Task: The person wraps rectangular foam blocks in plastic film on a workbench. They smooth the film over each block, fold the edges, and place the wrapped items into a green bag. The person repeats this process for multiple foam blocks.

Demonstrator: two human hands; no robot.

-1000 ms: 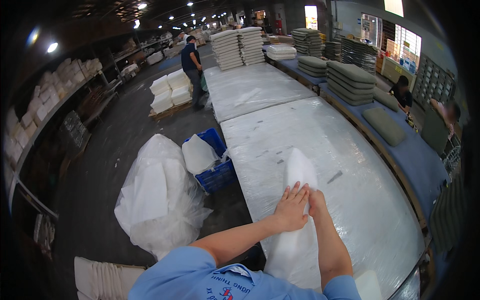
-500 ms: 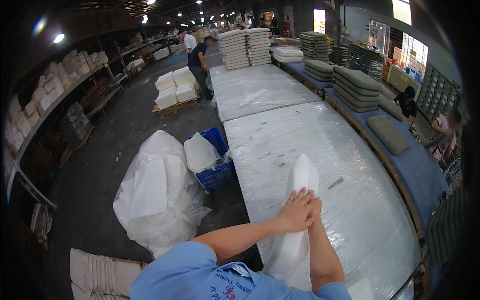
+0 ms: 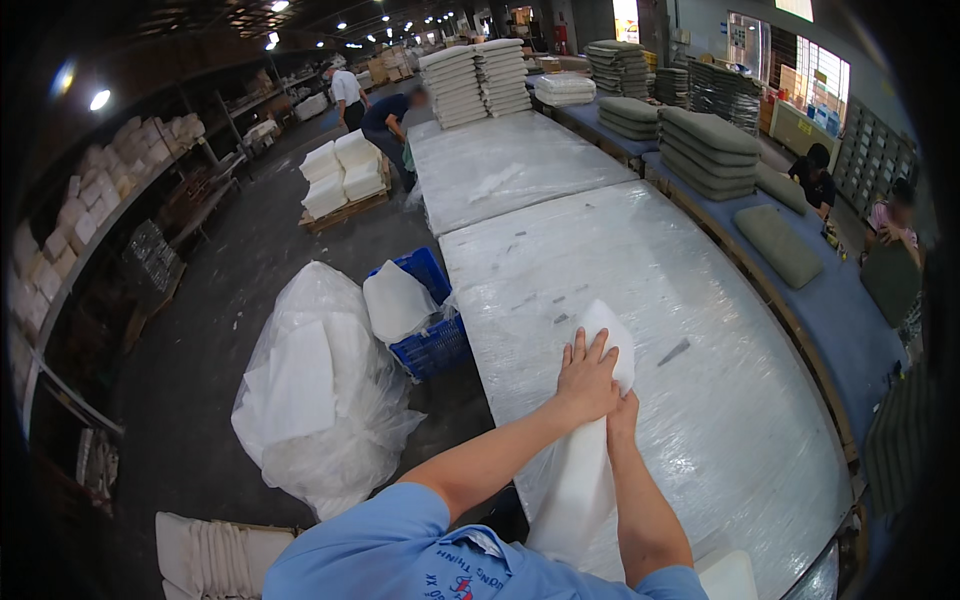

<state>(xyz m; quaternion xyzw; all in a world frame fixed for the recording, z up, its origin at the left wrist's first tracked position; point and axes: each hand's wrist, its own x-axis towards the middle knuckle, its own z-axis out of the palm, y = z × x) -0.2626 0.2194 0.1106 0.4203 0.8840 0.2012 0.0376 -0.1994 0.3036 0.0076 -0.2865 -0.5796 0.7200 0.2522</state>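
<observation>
Shirt [image 3: 350, 550] was light blue with short sleeves [image 3: 410, 512]; its front bore dark blue lettering [image 3: 458, 560] and a red-and-blue emblem [image 3: 464, 588].

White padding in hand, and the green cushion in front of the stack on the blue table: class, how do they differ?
The white padding is pale and long; the green cushion is darker and squarer.
The left hand and right hand touch the white padding; no hand touches the green cushion.
Both look plain.

Blue crate [image 3: 434, 350]: white pad [image 3: 397, 302] sticking out. Just left of crate: clear plastic bag [image 3: 375, 435] holding white sheets [image 3: 303, 380]. Beyond crate: pallet [image 3: 343, 213] with stacked white cushions [image 3: 325, 182]. Well right of crate: blue bench [image 3: 832, 330], green cushions [image 3: 705, 155] piled on it.
</observation>
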